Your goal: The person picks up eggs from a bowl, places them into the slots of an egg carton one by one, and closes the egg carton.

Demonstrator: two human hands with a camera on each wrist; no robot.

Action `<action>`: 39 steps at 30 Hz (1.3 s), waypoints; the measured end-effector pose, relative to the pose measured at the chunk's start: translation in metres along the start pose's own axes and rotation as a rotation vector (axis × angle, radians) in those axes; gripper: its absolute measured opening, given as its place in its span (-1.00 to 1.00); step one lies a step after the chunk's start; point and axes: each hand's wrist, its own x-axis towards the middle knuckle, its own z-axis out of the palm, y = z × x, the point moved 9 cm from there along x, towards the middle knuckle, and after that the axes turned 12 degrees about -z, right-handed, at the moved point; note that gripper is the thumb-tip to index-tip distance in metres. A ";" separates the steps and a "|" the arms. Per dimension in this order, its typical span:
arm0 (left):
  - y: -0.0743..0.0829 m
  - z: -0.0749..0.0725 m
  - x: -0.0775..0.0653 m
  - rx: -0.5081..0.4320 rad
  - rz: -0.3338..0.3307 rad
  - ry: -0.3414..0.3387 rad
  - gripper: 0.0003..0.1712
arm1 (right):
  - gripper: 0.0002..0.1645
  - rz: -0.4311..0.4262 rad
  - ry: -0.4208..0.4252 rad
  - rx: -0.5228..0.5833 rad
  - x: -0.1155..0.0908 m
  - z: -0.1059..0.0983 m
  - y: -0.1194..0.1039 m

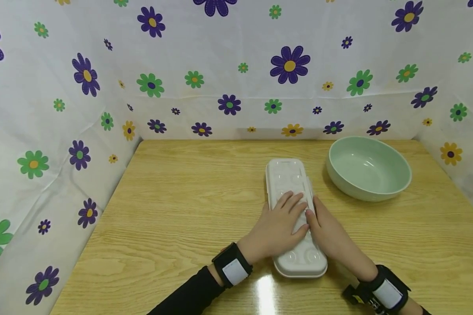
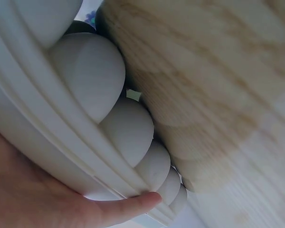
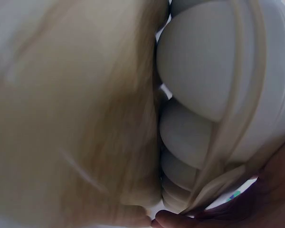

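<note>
A long white lidded plastic egg box [image 1: 285, 170] lies on the table, its lid dimpled with round bumps. Round white cups [image 2: 88, 71] bulge along its underside in the left wrist view. My left hand [image 1: 276, 227] rests across the lid with its fingers spread and fairly straight; one finger [image 2: 128, 209] lies along the left rim. At the right long side, my right hand [image 1: 331, 229] grips the edge, thumb on top and fingers by the side. A flap [image 3: 218, 187] stands out from the rim near those fingers in the right wrist view. The inside is hidden.
A pale green bowl [image 1: 368, 168] stands to the right, beyond my right hand. The wooden table [image 1: 173, 210] is bordered by a flower-printed white cloth [image 1: 236, 52] at the back and sides. Black straps [image 1: 232, 264] with cameras sit on both wrists.
</note>
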 end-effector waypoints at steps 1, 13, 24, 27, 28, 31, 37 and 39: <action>0.000 0.000 0.000 0.009 -0.001 0.003 -0.35 | -0.23 -0.002 -0.001 0.002 0.000 0.001 0.000; 0.001 0.003 0.000 0.049 0.003 -0.015 -0.36 | -0.27 0.017 -0.013 -0.015 0.000 0.004 0.000; 0.001 0.003 0.002 0.085 0.022 -0.022 -0.36 | -0.34 0.034 0.018 -0.076 0.002 0.000 -0.009; 0.002 0.003 0.001 0.090 0.021 -0.021 -0.36 | -0.36 0.032 0.034 -0.069 0.002 -0.001 -0.009; 0.002 0.002 0.001 0.092 0.020 -0.019 -0.36 | -0.36 0.031 0.039 -0.066 0.002 -0.001 -0.008; 0.003 0.002 0.001 0.098 0.017 -0.018 -0.37 | -0.36 0.025 0.049 -0.055 0.003 0.000 -0.007; 0.003 0.003 0.001 0.103 0.018 -0.015 -0.36 | -0.37 0.024 0.059 -0.034 0.002 0.000 -0.004; 0.004 0.003 0.001 0.098 0.019 -0.011 -0.36 | -0.38 0.020 0.066 -0.030 0.001 0.000 -0.004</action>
